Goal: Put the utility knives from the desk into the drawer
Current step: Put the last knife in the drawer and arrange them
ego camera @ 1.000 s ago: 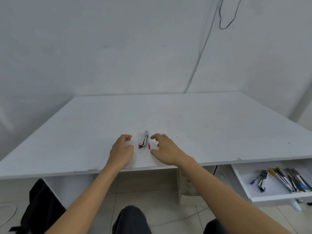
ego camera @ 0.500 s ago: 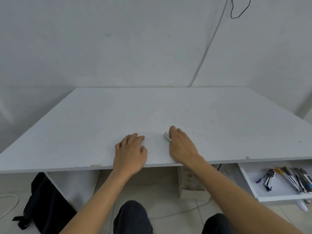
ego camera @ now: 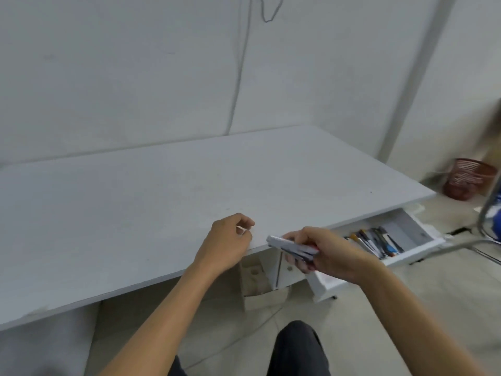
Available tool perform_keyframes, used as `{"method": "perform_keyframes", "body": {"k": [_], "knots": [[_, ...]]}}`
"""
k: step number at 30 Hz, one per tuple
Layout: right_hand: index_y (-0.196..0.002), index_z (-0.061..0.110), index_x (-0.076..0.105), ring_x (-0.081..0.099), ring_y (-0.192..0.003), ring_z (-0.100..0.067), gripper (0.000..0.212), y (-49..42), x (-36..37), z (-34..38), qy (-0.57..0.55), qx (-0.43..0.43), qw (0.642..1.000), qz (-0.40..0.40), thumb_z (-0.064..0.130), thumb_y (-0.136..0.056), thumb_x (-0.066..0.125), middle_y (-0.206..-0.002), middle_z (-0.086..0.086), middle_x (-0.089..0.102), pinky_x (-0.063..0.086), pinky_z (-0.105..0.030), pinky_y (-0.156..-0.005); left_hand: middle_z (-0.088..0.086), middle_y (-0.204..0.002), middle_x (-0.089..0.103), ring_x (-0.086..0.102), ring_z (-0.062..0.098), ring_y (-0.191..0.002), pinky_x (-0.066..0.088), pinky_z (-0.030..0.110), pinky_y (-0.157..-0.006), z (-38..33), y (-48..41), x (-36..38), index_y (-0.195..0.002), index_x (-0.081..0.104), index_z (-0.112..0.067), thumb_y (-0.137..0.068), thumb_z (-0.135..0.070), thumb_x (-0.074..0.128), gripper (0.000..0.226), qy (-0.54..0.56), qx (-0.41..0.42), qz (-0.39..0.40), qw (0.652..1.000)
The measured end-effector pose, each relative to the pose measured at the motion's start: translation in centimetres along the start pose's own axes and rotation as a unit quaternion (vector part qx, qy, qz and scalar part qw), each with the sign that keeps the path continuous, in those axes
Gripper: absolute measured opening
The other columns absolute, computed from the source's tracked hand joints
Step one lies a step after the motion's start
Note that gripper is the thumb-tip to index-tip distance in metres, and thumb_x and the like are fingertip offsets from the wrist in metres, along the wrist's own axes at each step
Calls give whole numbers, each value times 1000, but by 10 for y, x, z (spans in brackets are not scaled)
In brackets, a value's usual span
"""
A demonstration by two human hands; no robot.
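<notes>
My right hand [ego camera: 329, 255] grips a silver utility knife [ego camera: 291, 246] with a red end, held level just off the front edge of the white desk [ego camera: 141, 213], left of the open drawer [ego camera: 423, 241]. The drawer sticks out under the desk's right end and holds several knives and pens [ego camera: 379, 241]. My left hand [ego camera: 226, 244] rests on the desk near its front edge, fingers loosely curled with nothing seen in them.
A red wire basket [ego camera: 467, 179] stands on the floor at the right by the wall. A metal chair frame [ego camera: 485, 240] reaches in at the far right. My knees show at the bottom, with white desk supports behind them.
My right hand picked the knife off the desk and carried it right, past the front edge. My view swung right, so the drawer sits more to the centre. The left hand's fingers curled.
</notes>
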State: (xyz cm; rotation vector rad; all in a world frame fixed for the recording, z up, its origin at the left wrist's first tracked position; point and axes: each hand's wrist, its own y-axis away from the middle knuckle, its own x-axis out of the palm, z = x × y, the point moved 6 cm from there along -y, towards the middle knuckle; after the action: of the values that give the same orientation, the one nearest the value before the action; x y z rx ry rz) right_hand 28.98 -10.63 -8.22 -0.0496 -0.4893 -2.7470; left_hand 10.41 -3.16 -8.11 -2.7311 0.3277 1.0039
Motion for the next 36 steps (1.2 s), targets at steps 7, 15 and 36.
{"method": "perform_keyframes", "body": {"k": [7,15,36], "knots": [[-107,28,74,61,-68,-8,27,64,-101,-35,343,86,917,-186,33,-91,52,-86,6,73,46,-22,-61,-12,-110,59,54,5,-103,40,20,-82,-59,-37,83,-106,64,-32,-87,-18,53,26,28,47,76,996],[-77,15,55,62,-83,-27,20,32,-173,-54,553,172,731,-361,26,-92,47,-94,-5,68,42,-34,-72,-18,-107,51,50,5,-101,38,33,-93,-82,-55,126,-101,64,-37,-83,-23,54,25,-40,105,81,990],[-103,23,62,59,-99,-16,23,108,-182,-83,279,-122,741,-599,8,-86,62,-107,4,62,45,-29,-84,-15,-114,48,43,13,-114,28,28,-93,-80,-51,129,-109,59,-36,-78,-34,55,32,-106,141,28,984]]}}
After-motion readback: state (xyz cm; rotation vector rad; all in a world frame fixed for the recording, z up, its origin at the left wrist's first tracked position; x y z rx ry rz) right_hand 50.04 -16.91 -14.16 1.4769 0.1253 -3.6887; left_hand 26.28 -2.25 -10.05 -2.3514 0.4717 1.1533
